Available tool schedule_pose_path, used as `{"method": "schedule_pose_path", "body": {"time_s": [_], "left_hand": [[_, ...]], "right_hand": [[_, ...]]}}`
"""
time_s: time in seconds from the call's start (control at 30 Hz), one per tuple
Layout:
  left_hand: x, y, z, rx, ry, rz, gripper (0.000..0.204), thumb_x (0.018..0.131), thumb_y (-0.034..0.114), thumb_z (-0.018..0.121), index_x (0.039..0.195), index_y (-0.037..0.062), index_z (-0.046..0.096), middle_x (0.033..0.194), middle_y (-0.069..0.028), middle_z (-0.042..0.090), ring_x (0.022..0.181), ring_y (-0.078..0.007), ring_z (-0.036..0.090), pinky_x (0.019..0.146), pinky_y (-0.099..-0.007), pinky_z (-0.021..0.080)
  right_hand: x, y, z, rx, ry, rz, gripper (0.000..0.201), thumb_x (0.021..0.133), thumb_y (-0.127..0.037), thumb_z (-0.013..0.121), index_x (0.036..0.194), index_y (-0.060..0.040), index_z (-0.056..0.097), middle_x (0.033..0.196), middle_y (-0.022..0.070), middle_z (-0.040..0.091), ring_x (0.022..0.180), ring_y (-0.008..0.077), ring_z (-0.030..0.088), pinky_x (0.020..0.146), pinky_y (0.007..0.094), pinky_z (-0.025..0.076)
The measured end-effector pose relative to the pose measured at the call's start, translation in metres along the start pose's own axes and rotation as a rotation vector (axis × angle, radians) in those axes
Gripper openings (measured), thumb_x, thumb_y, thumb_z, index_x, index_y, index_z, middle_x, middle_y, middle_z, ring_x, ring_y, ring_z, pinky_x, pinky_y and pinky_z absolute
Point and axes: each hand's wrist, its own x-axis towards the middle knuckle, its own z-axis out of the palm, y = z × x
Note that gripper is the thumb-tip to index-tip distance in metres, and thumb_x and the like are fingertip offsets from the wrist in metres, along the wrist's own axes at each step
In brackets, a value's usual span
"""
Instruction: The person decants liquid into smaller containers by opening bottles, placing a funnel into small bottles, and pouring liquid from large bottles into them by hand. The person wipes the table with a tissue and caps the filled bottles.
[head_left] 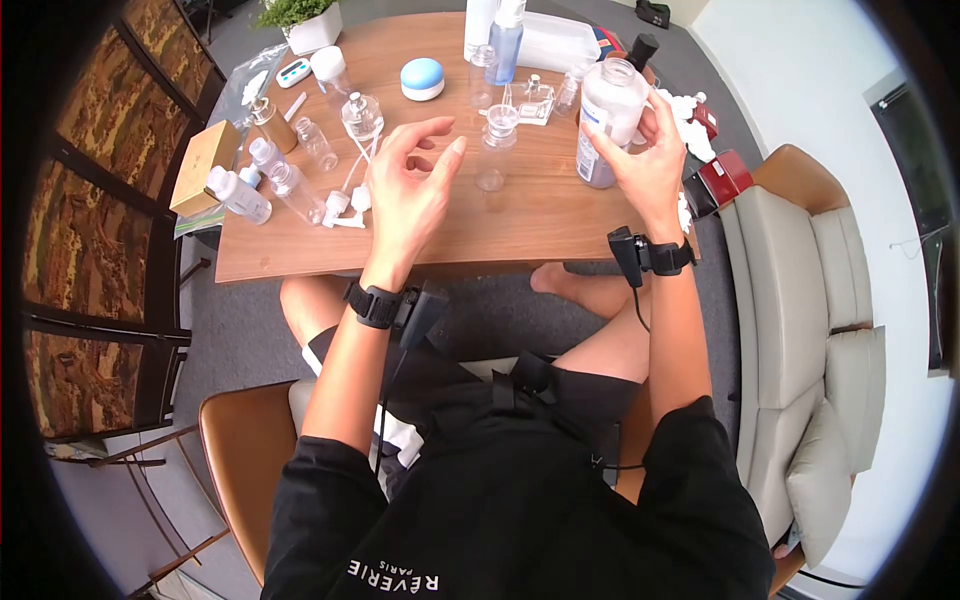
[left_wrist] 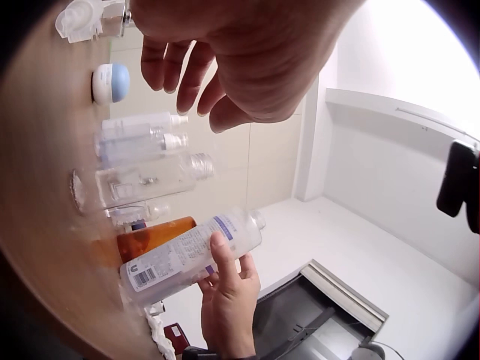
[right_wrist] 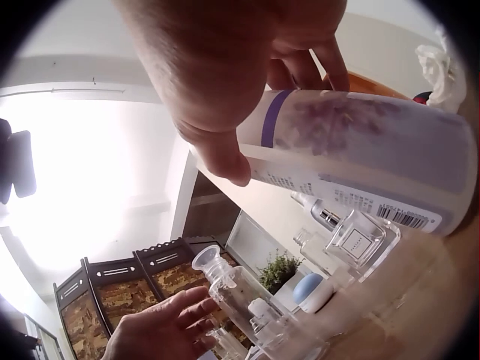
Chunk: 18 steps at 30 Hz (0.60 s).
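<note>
My right hand [head_left: 650, 165] grips a large translucent bottle [head_left: 612, 110] with a purple-banded label, thumb on one side and fingers round the other. The bottle has no cap and stands tilted slightly at the table's right side. My left hand [head_left: 412, 190] hovers over the table's front part with fingers loosely bent and nothing held. Just right of it stands a clear empty bottle [head_left: 493, 160] with a funnel-like piece [head_left: 502, 118] in its mouth. In the right wrist view the left hand [right_wrist: 169, 326] is beside that clear bottle [right_wrist: 247, 300].
Small bottles [head_left: 290, 185], white pump heads [head_left: 345, 208] and a perfume bottle [head_left: 362, 118] lie or stand at left. A blue-topped round jar [head_left: 422, 79], blue spray bottle [head_left: 507, 45] and clear tray [head_left: 560, 45] are farther back. A dark red box [head_left: 718, 180] is at right.
</note>
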Motion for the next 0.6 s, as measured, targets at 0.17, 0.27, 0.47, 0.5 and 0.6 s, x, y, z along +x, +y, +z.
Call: {"method": "schedule_pose_path", "body": {"time_s": [0.17,0.27,0.47,0.5,0.6], "left_hand": [[0.011,0.004,0.005,0.026,-0.050,0.067,0.035,0.089,0.015,0.083,0.122,0.0065,0.076,0.116,-0.0058,0.074,0.099,-0.0149,0.062,0.075,-0.0288,0.054],[0.018,0.005,0.008,0.069,-0.100,0.130,0.041,0.089,0.014,0.084,0.128,0.0070,0.074,0.121,-0.0053,0.073,0.104,-0.0126,0.061,0.075,-0.0267,0.055],[0.029,0.001,0.014,0.013,-0.190,0.087,0.043,0.087,0.013,0.086,0.128,0.0085,0.074,0.123,-0.0048,0.073,0.107,-0.0130,0.061,0.079,-0.0274,0.058],[0.029,0.000,0.015,-0.029,-0.208,0.052,0.043,0.087,0.013,0.086,0.128,0.0088,0.075,0.123,-0.0044,0.073,0.108,-0.0128,0.061,0.080,-0.0272,0.058],[0.030,0.005,0.013,-0.059,-0.255,-0.058,0.041,0.088,0.013,0.085,0.127,0.0091,0.075,0.123,-0.0048,0.073,0.107,-0.0112,0.061,0.078,-0.0258,0.057]], "right_hand": [[0.007,-0.007,-0.004,-0.121,-0.123,-0.077,0.075,0.077,-0.020,0.092,0.141,0.0008,0.059,0.127,0.0169,0.073,0.118,0.0241,0.071,0.104,0.0377,0.055],[0.010,-0.008,-0.003,-0.169,-0.186,-0.104,0.075,0.076,-0.022,0.091,0.141,-0.0004,0.060,0.126,0.0170,0.074,0.117,0.0236,0.072,0.103,0.0374,0.055],[0.009,-0.021,-0.004,-0.237,-0.313,-0.074,0.073,0.076,-0.025,0.090,0.140,-0.0032,0.062,0.121,0.0204,0.074,0.112,0.0296,0.074,0.098,0.0388,0.058],[0.008,-0.020,-0.004,-0.239,-0.311,-0.071,0.073,0.076,-0.025,0.090,0.140,-0.0032,0.062,0.121,0.0204,0.074,0.112,0.0296,0.074,0.098,0.0388,0.058],[0.008,-0.019,-0.003,-0.277,-0.342,-0.108,0.073,0.076,-0.027,0.089,0.141,-0.0047,0.062,0.119,0.0219,0.074,0.108,0.0341,0.074,0.096,0.0407,0.058]]}}
